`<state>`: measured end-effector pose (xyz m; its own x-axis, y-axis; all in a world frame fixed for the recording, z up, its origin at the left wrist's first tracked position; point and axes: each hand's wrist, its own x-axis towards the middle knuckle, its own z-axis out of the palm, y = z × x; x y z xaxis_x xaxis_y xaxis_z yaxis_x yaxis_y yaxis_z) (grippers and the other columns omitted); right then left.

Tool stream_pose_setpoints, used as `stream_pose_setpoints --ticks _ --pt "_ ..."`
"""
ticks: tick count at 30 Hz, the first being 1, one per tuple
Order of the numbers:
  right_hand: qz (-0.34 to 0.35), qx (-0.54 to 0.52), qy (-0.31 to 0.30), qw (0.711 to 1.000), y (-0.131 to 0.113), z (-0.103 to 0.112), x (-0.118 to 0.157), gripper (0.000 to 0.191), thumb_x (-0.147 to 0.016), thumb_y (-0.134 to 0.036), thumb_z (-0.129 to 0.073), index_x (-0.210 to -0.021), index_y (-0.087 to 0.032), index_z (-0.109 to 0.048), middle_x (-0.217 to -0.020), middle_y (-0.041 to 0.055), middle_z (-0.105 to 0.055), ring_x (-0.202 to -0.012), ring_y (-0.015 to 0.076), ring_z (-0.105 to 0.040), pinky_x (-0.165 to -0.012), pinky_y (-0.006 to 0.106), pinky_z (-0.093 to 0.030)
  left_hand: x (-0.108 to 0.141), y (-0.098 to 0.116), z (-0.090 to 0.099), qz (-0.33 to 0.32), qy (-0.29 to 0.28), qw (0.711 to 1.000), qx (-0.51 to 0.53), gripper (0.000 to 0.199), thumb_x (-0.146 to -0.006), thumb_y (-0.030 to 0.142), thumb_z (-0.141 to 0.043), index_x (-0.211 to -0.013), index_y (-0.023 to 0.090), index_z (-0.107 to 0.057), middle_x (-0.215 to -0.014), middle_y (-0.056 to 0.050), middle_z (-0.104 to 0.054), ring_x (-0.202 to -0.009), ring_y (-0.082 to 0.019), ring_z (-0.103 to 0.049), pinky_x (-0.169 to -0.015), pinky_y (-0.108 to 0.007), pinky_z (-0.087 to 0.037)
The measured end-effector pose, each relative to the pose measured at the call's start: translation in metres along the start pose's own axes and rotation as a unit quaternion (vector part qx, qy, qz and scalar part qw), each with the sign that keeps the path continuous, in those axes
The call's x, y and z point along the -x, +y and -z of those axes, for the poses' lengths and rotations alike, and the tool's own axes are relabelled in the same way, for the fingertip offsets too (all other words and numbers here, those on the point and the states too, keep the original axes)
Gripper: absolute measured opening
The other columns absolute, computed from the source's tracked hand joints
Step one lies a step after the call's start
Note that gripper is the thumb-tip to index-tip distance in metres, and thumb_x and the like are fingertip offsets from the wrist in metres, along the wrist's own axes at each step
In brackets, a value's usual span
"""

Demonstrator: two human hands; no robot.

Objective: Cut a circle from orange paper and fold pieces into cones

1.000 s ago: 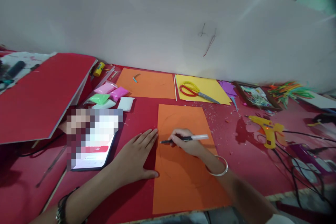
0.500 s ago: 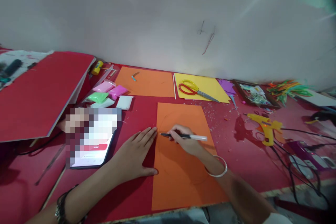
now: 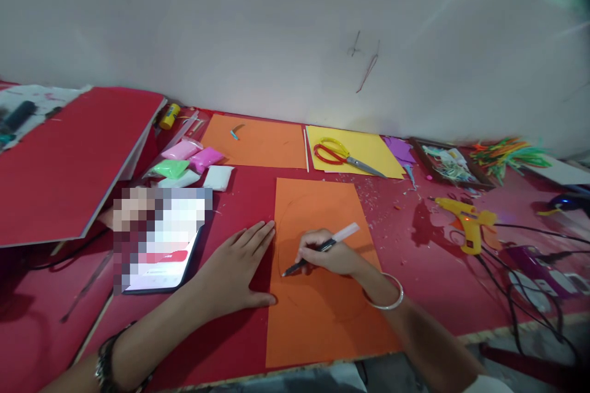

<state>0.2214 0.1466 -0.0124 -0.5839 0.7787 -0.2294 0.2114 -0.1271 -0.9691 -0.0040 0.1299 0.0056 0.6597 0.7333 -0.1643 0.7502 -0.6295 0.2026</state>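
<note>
Bare hands and forearms, with wristwear on both sides.
Left hand [image 3: 235, 267]: at the wrist, a dark bracelet [image 3: 107, 357] with silvery, metallic-looking links; finer construction too small to tell. Right hand [image 3: 326, 253]: at the wrist, one slim, round bangle [image 3: 401, 298], pale silver and smooth in appearance. Right arm, near edge: a small portion of white sleeve [image 3: 488, 384] visible, fabric details indistinct.

Single head cam, looking forward and down at table [image 3: 249, 199], close range; wall [image 3: 230, 31] fills most of upper view.
</note>
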Motion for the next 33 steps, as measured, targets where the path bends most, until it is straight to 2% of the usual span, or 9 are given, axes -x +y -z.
stream_pose_setpoints --ticks 7,10,16,20,22,24,26,29,33 --pt "0.009 0.06 -0.071 0.996 -0.007 0.005 0.003 0.022 -0.081 -0.028 -0.05 -0.067 -0.014 -0.06 -0.056 -0.0018 -0.056 -0.049 0.0068 -0.056 -0.048 0.016 -0.045 -0.001 0.0 0.001 -0.003 -0.002 1.0 0.0 0.099 -0.066 0.074 -0.04 -0.138 0.009 -0.023 -0.144 -0.014 -0.018 -0.131 -0.03 -0.02 -0.105 -0.041 -0.021" --pt "0.013 0.073 -0.077 0.994 -0.008 0.006 0.004 0.023 -0.082 -0.028 -0.049 -0.068 -0.015 -0.06 -0.056 -0.0017 -0.056 -0.049 0.0075 -0.055 -0.048 0.017 -0.045 -0.001 0.0 0.001 -0.003 -0.004 1.0 -0.004 0.1 -0.065 0.075 -0.04 -0.138 0.008 -0.022 -0.145 -0.013 -0.016 -0.131 -0.03 -0.019 -0.105 -0.041 -0.02" --pt "0.062 0.149 -0.077 0.984 -0.007 0.006 0.002 0.024 -0.083 -0.03 -0.049 -0.067 -0.018 -0.062 -0.055 0.0006 -0.061 -0.066 0.0134 -0.057 -0.071 0.028 -0.047 -0.002 0.0 0.001 0.002 -0.014 1.0 -0.009 0.1 -0.065 0.074 -0.041 -0.138 0.008 -0.021 -0.145 -0.013 -0.015 -0.132 -0.03 -0.018 -0.105 -0.041 -0.02" --pt "0.036 0.016 -0.106 0.994 -0.014 0.02 0.006 0.036 -0.081 -0.046 -0.047 -0.072 -0.016 -0.062 -0.059 0.0024 -0.062 -0.057 0.0138 -0.06 -0.058 0.028 -0.049 -0.001 0.0 0.002 0.003 -0.018 1.0 -0.01 0.1 -0.064 0.074 -0.043 -0.138 0.01 -0.022 -0.145 -0.013 -0.015 -0.132 -0.03 -0.018 -0.105 -0.04 -0.02" --pt "0.08 -0.054 -0.043 0.994 -0.026 0.037 0.015 0.041 -0.079 -0.055 -0.045 -0.08 -0.017 -0.062 -0.068 0.0046 -0.065 -0.06 0.0162 -0.063 -0.057 0.03 -0.05 -0.001 0.0 0.002 0.006 -0.021 1.0 -0.012 0.1 -0.063 0.074 -0.043 -0.138 0.01 -0.023 -0.145 -0.013 -0.016 -0.131 -0.03 -0.019 -0.105 -0.039 -0.021" --pt "0.16 -0.044 0.097 0.981 -0.039 0.058 0.03 0.035 -0.08 -0.052 -0.047 -0.088 -0.022 -0.061 -0.086 0.0061 -0.067 -0.078 0.019 -0.064 -0.069 0.035 -0.05 -0.002 0.0 0.002 0.006 -0.02 1.0 -0.015 0.1 -0.063 0.075 -0.043 -0.137 0.011 -0.025 -0.144 -0.013 -0.017 -0.131 -0.03 -0.019 -0.105 -0.039 -0.021" --pt "0.216 0.007 0.215 0.952 -0.051 0.078 0.047 0.023 -0.079 -0.045 -0.053 -0.092 -0.027 -0.059 -0.098 0.0045 -0.066 -0.078 0.0181 -0.064 -0.075 0.037 -0.048 -0.003 -0.001 0.002 0.006 -0.014 1.0 -0.019 0.1 -0.062 0.075 -0.043 -0.137 0.011 -0.025 -0.144 -0.012 -0.017 -0.131 -0.03 -0.02 -0.105 -0.038 -0.021" --pt "0.167 0.101 0.331 0.923 -0.056 0.096 0.069 0.025 -0.084 -0.045 -0.046 -0.098 -0.026 -0.055 -0.087 0.0054 -0.068 -0.075 0.0195 -0.065 -0.076 0.039 -0.049 -0.003 -0.003 0.005 0.004 -0.014 1.0 -0.024 0.1 -0.061 0.073 -0.047 -0.137 0.012 -0.025 -0.144 -0.011 -0.018 -0.131 -0.029 -0.022 -0.105 -0.038 -0.022" --pt "0.072 0.253 0.352 0.898 -0.043 0.102 0.074 0.026 -0.087 -0.041 -0.039 -0.098 -0.023 -0.055 -0.078 0.0048 -0.069 -0.078 0.0211 -0.065 -0.075 0.038 -0.048 0.001 0.001 0.013 0.025 -0.028 0.998 -0.043 0.082 -0.068 0.057 -0.056 -0.135 0.015 -0.032 -0.143 -0.01 -0.024 -0.127 -0.03 -0.031 -0.102 -0.041 -0.027"
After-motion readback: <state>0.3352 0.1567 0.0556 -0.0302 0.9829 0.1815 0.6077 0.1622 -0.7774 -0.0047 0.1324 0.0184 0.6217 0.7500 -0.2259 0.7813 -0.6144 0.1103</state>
